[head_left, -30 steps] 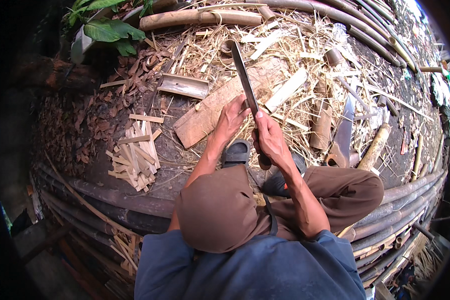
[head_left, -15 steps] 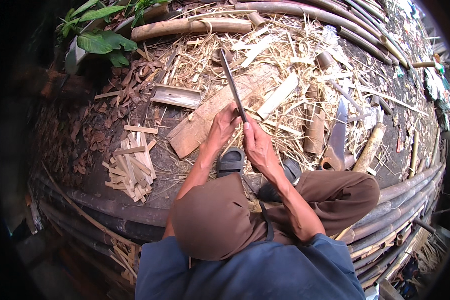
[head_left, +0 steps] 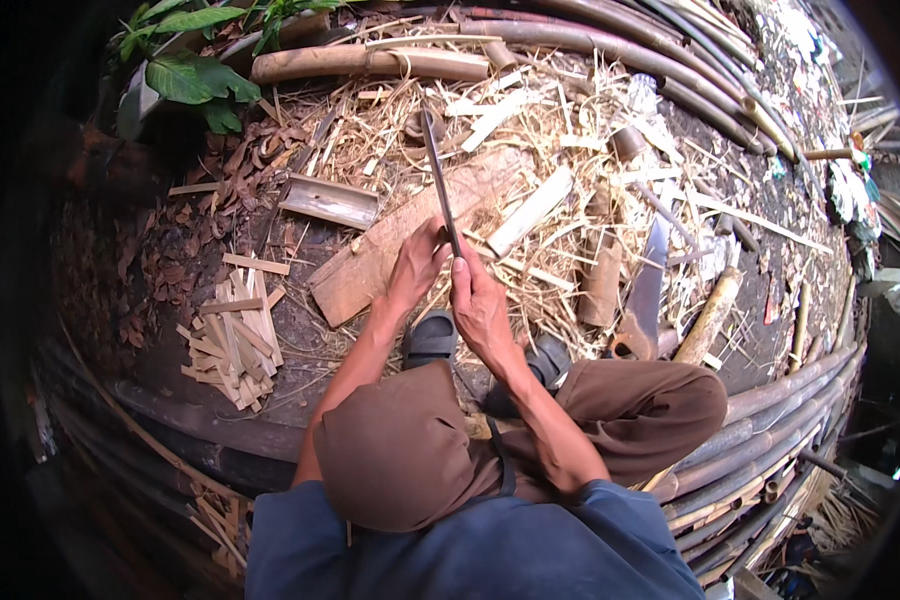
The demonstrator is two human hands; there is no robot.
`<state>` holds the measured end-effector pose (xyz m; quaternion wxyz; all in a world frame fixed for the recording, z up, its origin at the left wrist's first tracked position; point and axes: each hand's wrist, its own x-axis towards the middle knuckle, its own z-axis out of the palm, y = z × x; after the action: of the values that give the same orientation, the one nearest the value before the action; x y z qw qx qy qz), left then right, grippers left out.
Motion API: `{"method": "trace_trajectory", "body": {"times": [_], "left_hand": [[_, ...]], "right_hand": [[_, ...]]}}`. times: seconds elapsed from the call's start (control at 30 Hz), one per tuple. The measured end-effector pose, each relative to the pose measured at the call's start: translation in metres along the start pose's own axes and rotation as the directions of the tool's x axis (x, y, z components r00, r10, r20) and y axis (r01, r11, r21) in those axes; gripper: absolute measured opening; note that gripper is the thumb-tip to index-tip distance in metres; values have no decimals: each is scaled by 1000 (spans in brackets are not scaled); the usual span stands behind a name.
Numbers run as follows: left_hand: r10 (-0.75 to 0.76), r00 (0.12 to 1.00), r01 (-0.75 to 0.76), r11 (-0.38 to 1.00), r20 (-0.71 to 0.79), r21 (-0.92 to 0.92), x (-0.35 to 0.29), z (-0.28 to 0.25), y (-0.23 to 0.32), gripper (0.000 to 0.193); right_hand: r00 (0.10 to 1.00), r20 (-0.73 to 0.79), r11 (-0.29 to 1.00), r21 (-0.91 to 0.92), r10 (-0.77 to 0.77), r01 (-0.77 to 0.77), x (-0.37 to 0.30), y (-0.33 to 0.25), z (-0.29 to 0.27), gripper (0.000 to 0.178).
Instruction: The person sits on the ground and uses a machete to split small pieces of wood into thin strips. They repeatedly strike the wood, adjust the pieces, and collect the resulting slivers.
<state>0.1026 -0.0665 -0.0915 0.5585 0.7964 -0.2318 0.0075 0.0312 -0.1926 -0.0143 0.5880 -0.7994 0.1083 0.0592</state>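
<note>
My right hand [head_left: 480,308] grips a long dark-bladed knife [head_left: 437,172], its blade pointing away from me and the thumb laid along its near end. Close against the blade's left side is my left hand [head_left: 416,264], fingers curled in a pinch; what they hold, if anything, is hidden. Both hands are above the near part of a thick wooden plank [head_left: 355,275] lying on the ground. To the left lies a heap of short, pale split strips [head_left: 235,340]. A pale split piece [head_left: 532,212] rests beyond my right hand.
A handsaw [head_left: 647,285] lies to the right beside a bamboo length [head_left: 710,316]. Shavings [head_left: 560,120] litter the ground ahead. A split bamboo trough [head_left: 330,199] sits left of the plank. Bamboo poles [head_left: 610,45] run along the back, with more poles [head_left: 770,430] on the near right.
The whole view has shifted, so the scene sits further left in the picture. Both hands keep nearly the same pose around the knife.
</note>
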Motion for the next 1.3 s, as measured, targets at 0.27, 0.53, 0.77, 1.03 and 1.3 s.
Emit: {"method": "trace_trajectory", "body": {"times": [0.27, 0.53, 0.77, 1.03, 1.3], "left_hand": [[-5, 997, 18, 984, -75, 176, -18, 18, -10, 56], [-419, 905, 425, 891, -75, 157, -65, -20, 18, 58], [-359, 930, 367, 917, -76, 159, -81, -27, 24, 39], [-376, 923, 383, 919, -80, 100, -67, -25, 44, 31], [-489, 872, 485, 863, -6, 145, -100, -20, 20, 30]], "right_hand": [[997, -43, 998, -19, -66, 66, 1, 17, 12, 41], [981, -70, 983, -24, -183, 182, -14, -31, -18, 44], [999, 41, 989, -144, -32, 38, 12, -10, -9, 52], [995, 6, 976, -195, -102, 101, 56, 65, 15, 62], [999, -35, 999, -53, -12, 10, 12, 85, 12, 36]]}}
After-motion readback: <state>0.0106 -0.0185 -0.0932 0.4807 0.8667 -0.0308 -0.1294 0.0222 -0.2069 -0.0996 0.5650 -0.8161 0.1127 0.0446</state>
